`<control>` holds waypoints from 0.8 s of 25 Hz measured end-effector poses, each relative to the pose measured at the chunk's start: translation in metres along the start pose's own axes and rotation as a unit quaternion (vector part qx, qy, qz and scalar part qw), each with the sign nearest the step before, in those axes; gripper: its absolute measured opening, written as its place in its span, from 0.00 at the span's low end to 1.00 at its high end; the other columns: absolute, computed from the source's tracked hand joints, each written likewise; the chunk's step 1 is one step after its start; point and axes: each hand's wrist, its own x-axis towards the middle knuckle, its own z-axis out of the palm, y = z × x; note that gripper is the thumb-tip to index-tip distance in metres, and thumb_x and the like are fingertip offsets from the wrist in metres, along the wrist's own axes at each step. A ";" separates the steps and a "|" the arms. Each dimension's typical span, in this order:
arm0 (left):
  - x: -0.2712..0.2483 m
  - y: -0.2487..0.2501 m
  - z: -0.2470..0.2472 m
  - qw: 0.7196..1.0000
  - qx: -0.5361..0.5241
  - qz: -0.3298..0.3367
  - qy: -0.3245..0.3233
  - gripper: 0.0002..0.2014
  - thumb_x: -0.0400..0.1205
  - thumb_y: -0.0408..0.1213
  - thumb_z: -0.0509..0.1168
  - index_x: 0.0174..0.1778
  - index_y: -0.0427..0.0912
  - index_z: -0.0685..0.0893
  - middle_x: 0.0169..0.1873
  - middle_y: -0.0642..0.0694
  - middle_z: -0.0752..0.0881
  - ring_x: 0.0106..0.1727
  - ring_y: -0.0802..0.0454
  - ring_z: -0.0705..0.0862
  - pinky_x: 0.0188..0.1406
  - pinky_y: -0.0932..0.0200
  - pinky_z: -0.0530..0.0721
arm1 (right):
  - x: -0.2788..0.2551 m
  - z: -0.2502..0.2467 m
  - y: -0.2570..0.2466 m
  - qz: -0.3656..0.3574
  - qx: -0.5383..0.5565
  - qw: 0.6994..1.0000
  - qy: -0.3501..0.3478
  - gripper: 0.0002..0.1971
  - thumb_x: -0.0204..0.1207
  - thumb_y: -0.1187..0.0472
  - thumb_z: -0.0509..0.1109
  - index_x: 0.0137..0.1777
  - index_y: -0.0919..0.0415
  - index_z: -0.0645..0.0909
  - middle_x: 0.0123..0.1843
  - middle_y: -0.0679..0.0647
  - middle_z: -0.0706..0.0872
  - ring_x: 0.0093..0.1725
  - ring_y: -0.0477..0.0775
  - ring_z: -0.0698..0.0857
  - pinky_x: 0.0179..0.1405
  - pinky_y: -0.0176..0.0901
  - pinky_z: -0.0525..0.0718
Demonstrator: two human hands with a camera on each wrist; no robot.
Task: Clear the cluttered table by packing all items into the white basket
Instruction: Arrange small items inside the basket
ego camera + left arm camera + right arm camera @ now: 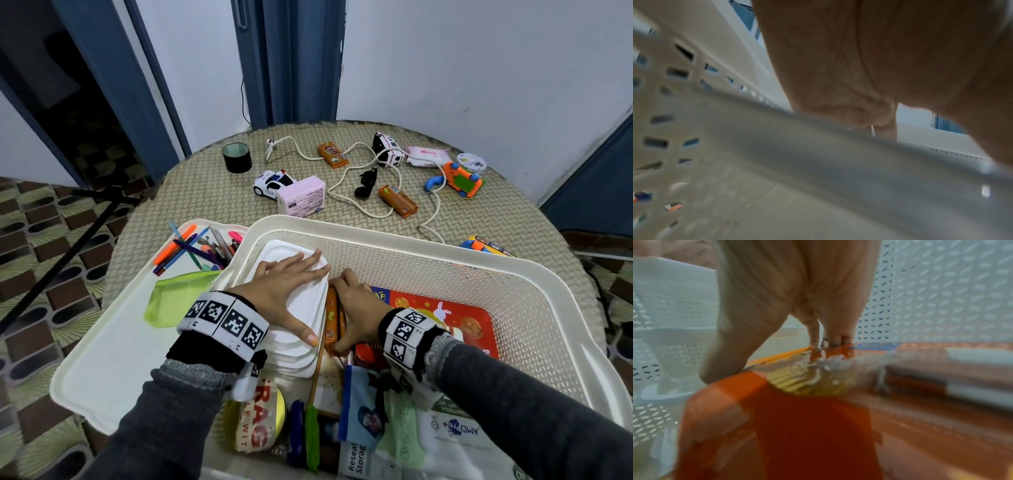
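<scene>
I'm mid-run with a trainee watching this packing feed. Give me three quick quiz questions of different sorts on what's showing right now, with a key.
1. True or false: the left hand lies flat on the white lids inside the white basket.
2. Multiple choice: what does the right hand grip? A) black cup B) orange snack bar C) pink box
3. Fill in: the police toy car on the table touches the ____ box.

Key: 1 true. 2 B, the orange snack bar, slotted beside the lids. 3 pink, the pink box. The black cup stands untouched.
</scene>
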 end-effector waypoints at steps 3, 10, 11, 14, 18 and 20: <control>0.000 0.000 0.000 1.000 0.008 -0.001 0.001 0.57 0.65 0.63 0.75 0.81 0.64 0.42 0.80 0.64 0.32 0.81 0.61 0.32 0.78 0.44 0.36 | -0.002 -0.002 0.000 0.001 0.074 0.997 0.024 0.55 0.47 0.46 0.88 0.73 0.64 0.66 0.60 0.54 0.65 0.59 0.55 0.76 0.64 0.52 0.78; -0.001 0.003 -0.002 1.000 0.007 -0.007 0.002 0.57 0.65 0.62 0.75 0.82 0.64 0.43 0.81 0.62 0.32 0.81 0.60 0.33 0.77 0.45 0.35 | -0.006 -0.006 0.007 -0.021 0.049 0.998 -0.022 0.62 0.50 0.50 0.89 0.81 0.62 0.56 0.68 0.57 0.63 0.66 0.58 0.74 0.70 0.47 0.75; -0.001 0.003 -0.002 1.000 0.009 -0.007 0.001 0.57 0.66 0.62 0.75 0.82 0.64 0.42 0.81 0.62 0.32 0.81 0.60 0.33 0.78 0.45 0.35 | -0.006 -0.006 0.006 -0.013 0.049 0.999 -0.008 0.60 0.48 0.49 0.89 0.79 0.62 0.59 0.65 0.56 0.64 0.63 0.58 0.76 0.67 0.49 0.78; 0.000 0.001 -0.002 1.000 0.012 -0.006 0.000 0.57 0.65 0.63 0.75 0.81 0.65 0.42 0.80 0.63 0.32 0.81 0.60 0.32 0.78 0.45 0.36 | -0.006 -0.004 0.001 0.017 -0.003 1.000 0.018 0.57 0.48 0.44 0.87 0.75 0.62 0.64 0.63 0.56 0.66 0.60 0.60 0.77 0.65 0.53 0.78; 0.001 -0.002 0.001 1.000 0.008 -0.004 0.008 0.57 0.65 0.64 0.75 0.81 0.66 0.42 0.80 0.64 0.33 0.81 0.61 0.33 0.77 0.45 0.36 | -0.010 -0.006 -0.005 0.012 -0.092 0.995 0.024 0.54 0.52 0.37 0.83 0.76 0.60 0.65 0.64 0.55 0.69 0.65 0.57 0.72 0.70 0.50 0.66; 0.000 -0.002 0.001 1.000 0.005 -0.003 0.012 0.57 0.64 0.63 0.75 0.81 0.66 0.43 0.80 0.66 0.34 0.80 0.64 0.33 0.77 0.46 0.36 | -0.016 -0.013 -0.004 0.019 -0.035 0.999 -0.012 0.57 0.53 0.39 0.84 0.79 0.59 0.62 0.68 0.56 0.66 0.68 0.58 0.69 0.72 0.52 0.65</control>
